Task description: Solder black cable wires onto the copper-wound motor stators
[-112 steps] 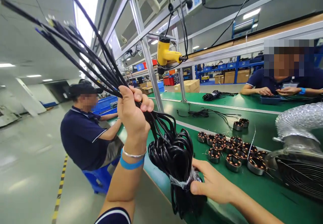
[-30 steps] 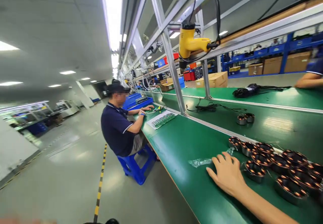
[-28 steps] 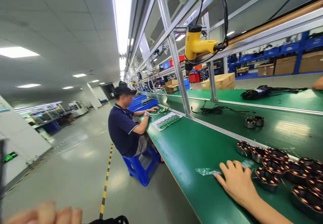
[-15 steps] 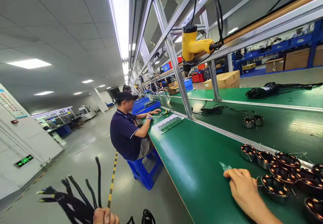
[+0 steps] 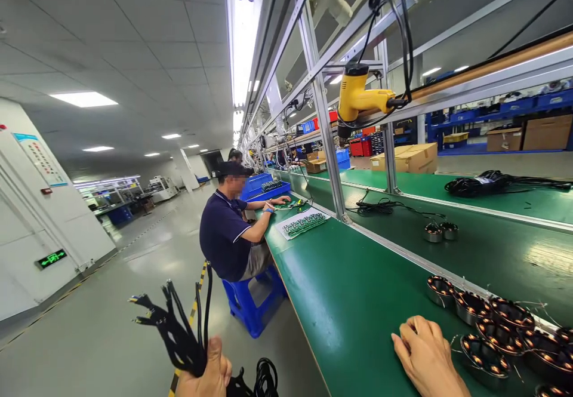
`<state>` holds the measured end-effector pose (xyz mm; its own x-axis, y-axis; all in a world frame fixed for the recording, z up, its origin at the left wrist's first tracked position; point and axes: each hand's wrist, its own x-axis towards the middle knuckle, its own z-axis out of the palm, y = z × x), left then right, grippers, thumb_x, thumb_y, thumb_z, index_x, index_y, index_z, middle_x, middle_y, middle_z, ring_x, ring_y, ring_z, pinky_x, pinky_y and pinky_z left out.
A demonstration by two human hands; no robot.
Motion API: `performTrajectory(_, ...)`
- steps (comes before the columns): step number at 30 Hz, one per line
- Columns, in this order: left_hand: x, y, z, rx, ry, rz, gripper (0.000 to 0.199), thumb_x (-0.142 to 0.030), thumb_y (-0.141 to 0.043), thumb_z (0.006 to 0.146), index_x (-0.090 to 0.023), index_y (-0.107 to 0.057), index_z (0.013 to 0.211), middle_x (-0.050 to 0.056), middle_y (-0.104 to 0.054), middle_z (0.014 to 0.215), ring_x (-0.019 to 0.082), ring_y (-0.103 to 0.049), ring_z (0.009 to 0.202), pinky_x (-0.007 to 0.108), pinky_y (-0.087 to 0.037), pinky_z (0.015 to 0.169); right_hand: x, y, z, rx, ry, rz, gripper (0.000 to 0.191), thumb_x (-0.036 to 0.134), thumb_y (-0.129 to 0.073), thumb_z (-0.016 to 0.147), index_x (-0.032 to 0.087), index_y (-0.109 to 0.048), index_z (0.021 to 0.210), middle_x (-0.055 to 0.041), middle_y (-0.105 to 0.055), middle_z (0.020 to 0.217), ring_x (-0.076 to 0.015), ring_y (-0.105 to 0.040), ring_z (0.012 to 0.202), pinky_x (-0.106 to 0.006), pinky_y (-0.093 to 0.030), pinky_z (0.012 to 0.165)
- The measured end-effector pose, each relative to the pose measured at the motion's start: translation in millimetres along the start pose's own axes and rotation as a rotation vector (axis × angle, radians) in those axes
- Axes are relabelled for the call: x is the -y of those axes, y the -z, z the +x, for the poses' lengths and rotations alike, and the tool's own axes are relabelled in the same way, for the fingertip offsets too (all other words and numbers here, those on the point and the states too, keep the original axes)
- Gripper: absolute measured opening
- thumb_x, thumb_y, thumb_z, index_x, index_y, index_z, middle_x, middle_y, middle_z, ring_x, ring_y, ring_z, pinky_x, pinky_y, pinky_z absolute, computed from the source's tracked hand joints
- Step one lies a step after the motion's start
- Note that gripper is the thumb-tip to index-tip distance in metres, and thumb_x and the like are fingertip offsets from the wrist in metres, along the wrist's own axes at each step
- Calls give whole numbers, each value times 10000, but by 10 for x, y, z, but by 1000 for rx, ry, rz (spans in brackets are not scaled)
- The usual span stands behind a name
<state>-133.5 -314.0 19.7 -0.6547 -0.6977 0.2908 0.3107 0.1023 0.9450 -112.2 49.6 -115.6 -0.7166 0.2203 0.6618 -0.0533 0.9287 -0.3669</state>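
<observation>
My left hand [image 5: 208, 374], low in the view, is closed around a bundle of black cables [image 5: 181, 340]. Their ends fan upward, and several show small coloured wires at the tips. My right hand [image 5: 427, 355] rests on the green bench top [image 5: 353, 301] with its fingers curled in; whatever may be in them is hidden. Just right of that hand stand several ring-shaped motor stators [image 5: 486, 355] with copper windings and thin loose wires.
A co-worker [image 5: 230, 230] sits on a blue stool [image 5: 253, 301] by circuit boards [image 5: 304, 224]. A yellow heat gun [image 5: 358, 95] hangs from the metal frame [image 5: 329, 146]. Coiled black cable [image 5: 266, 379] shows below. Two more stators [image 5: 433, 232] and a cable bundle [image 5: 487, 183] lie farther back.
My left hand has lifted the cables up and to the right. The clear plastic piece at my right fingertips no longer shows. My view has shifted left and upward.
</observation>
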Motion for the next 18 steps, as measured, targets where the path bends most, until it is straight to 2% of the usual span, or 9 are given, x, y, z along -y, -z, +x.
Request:
performTrajectory(2,19,37,3,50,85,-50,632,-544,-857,568,-236,-306,552,-108,-322,385,64,-343,332,200,-300,316,-39,-33,-16,-30,-10,18,233,262,-388,910,212,-588,802,-115,-596,957,-284,-564,910,-408,-461,728)
performTrajectory(4,24,70,6,54,133,-94,628,-509,-869,565,-235,-304,557,-113,-318,383,58,-333,333,191,-290,317,-84,-68,-26,-56,-13,41,265,194,-348,899,179,-605,963,-158,-597,1071,-295,-572,992,-444,-478,806)
performTrajectory(7,3,94,7,50,162,-136,624,-485,-882,544,-231,-313,561,-117,-320,383,53,-325,329,180,-276,313,-119,-84,-16,-30,26,102,312,201,-321,943,186,-608,1065,-121,-647,985,-248,-624,879,-409,-502,790)
performTrajectory(9,-13,94,6,47,178,-151,629,-475,-896,515,-229,-319,563,-118,-324,383,51,-325,329,176,-274,312,-99,-49,12,2,54,146,303,303,-341,993,228,-623,913,-52,-641,794,-208,-606,701,-362,-502,700)
performTrajectory(12,-6,88,5,52,201,-145,644,-482,-902,496,-225,-313,539,-113,-321,377,45,-321,331,173,-270,317,-14,68,67,-4,50,189,504,536,-361,1007,239,-488,620,-12,-536,589,-194,-533,565,-327,-456,570)
performTrajectory(14,20,90,8,54,210,-140,653,-496,-899,495,-226,-306,530,-111,-316,377,43,-318,333,175,-268,321,61,169,93,-15,51,226,538,582,-346,1009,242,-450,606,1,-517,562,-176,-537,540,-295,-463,546)
performTrajectory(16,52,102,14,52,210,-132,659,-504,-894,507,-231,-294,531,-109,-312,384,48,-322,338,184,-276,326,147,279,101,-9,68,269,461,538,-326,1033,246,-555,760,15,-569,609,-142,-552,505,-245,-484,531)
performTrajectory(18,78,115,23,56,211,-113,660,-511,-881,534,-237,-281,531,-106,-310,393,56,-336,344,196,-292,332,245,403,106,9,89,324,377,497,-322,1044,252,-607,1014,36,-604,629,-120,-544,451,-208,-477,488)
